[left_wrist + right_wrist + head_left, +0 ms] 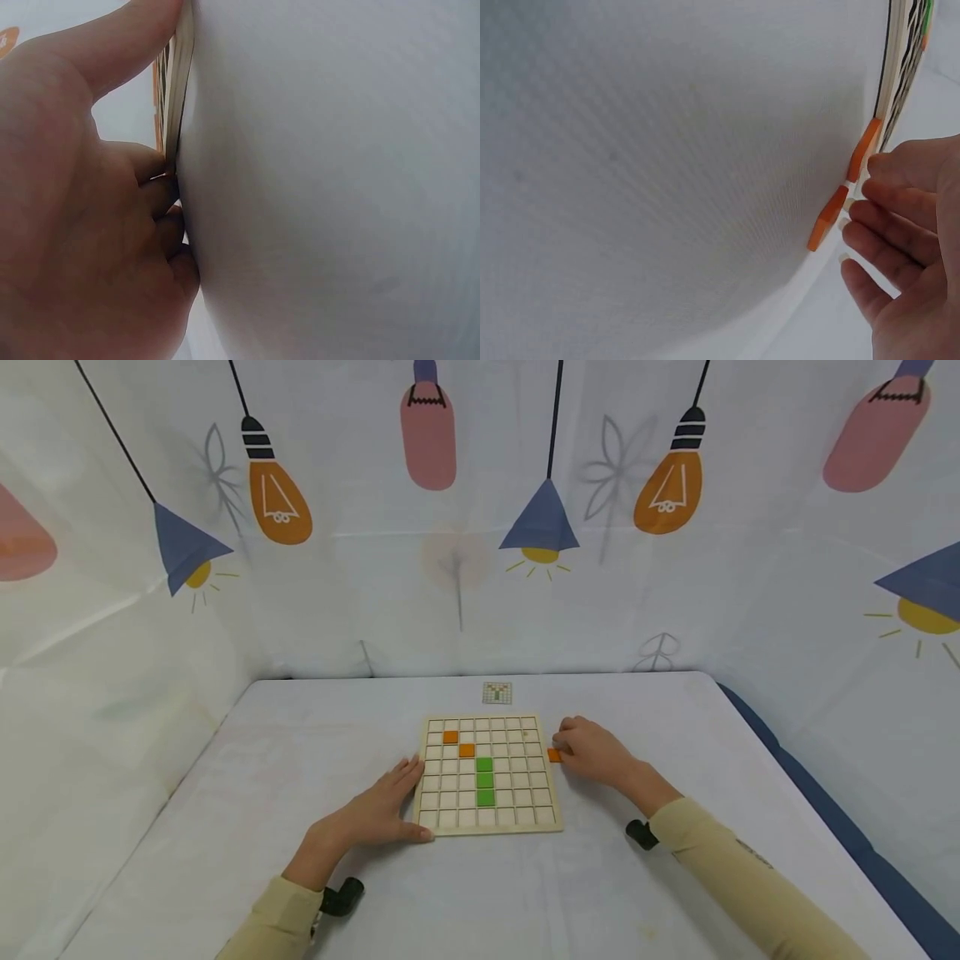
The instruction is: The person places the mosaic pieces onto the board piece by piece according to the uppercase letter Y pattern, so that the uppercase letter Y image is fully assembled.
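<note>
A square wooden grid board (525, 793) lies on the table. In its cells sit two orange tiles, one at the upper left (450, 737) and one diagonally below it (467, 750), above a column of green tiles (485, 780). My left hand (386, 806) rests against the board's left side, fingers along the edge and thumb at the near corner. Beside the right edge, my right hand (596, 753) is low over the table. In the right wrist view, two loose orange tiles (864, 150) (829, 220) lie on the cloth right at its fingertips, its fingers loosely bent.
A small patterned card (497, 693) lies behind the board. White cloth covers the table (315, 727), and a printed curtain (337, 602) hangs along its back. Each wrist carries a small black camera, one on the left (342, 897) and one on the right (642, 834).
</note>
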Action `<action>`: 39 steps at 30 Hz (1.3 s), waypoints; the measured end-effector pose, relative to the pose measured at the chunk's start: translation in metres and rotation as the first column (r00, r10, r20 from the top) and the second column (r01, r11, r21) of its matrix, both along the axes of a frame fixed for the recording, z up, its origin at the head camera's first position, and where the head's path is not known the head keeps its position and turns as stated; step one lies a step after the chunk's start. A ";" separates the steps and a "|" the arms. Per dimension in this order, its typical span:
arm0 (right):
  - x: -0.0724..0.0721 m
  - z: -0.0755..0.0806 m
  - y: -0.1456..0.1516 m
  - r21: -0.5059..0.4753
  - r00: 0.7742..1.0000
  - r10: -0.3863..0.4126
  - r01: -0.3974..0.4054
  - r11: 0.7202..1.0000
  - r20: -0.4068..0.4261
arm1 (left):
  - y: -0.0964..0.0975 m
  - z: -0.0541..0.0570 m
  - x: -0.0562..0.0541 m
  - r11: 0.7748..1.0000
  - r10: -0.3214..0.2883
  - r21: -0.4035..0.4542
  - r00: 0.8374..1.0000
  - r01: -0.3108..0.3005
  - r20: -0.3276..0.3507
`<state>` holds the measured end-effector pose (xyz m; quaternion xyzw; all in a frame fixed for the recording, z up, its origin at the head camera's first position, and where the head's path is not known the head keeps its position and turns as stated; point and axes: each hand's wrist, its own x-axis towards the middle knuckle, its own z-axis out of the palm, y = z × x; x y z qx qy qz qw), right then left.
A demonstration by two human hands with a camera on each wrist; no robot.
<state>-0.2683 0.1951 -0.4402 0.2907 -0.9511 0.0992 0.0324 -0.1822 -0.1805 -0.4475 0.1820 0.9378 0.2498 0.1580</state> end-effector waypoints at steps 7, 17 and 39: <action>0.002 -0.001 0.001 0.012 0.999 0.034 -0.034 0.999 -0.015 | 0.000 0.000 -0.001 1.000 -0.012 0.001 1.000 0.012 -0.006; 0.004 -0.002 0.001 0.037 0.999 0.043 -0.043 0.998 -0.012 | -0.001 -0.001 0.000 1.000 -0.024 0.004 1.000 0.024 -0.015; 0.001 -0.003 -0.002 0.009 0.999 0.031 -0.031 0.999 0.017 | -0.001 -0.002 -0.002 1.000 -0.022 0.001 1.000 0.022 -0.017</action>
